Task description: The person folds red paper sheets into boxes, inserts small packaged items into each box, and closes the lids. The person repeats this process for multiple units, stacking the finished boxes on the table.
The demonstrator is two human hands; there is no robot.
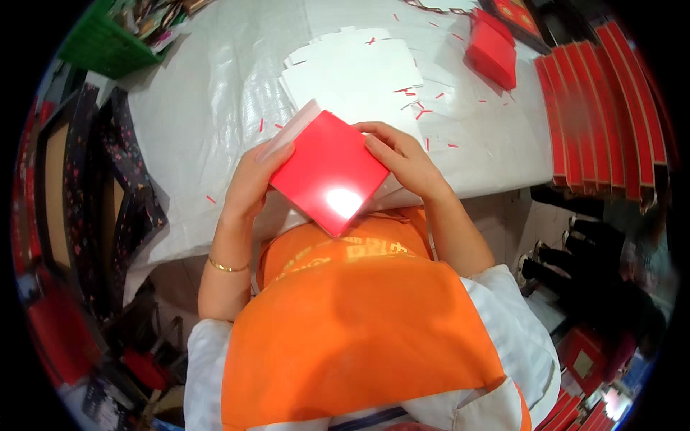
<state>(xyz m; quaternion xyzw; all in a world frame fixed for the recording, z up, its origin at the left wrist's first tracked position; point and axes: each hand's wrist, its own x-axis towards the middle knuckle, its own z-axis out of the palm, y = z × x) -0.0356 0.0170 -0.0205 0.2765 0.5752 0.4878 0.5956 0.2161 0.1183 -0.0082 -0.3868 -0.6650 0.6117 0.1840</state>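
Head view, both hands point(251, 179) point(406, 161) gripping red box point(327, 172), white card stack point(356, 75) behind

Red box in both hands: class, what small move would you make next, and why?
Probably lower the red box onto the white table cover. The left hand and right hand hold it by opposite edges, tilted above the orange apron; flat white card blanks lie just beyond.

The red box point(327, 172) is covering the left hand point(251, 179) palm and the right hand point(406, 161) thumb, glare is washing out its lower face, the green crate point(100, 43) is running off the rim, and the red stack point(604, 108) is blurring at centre.
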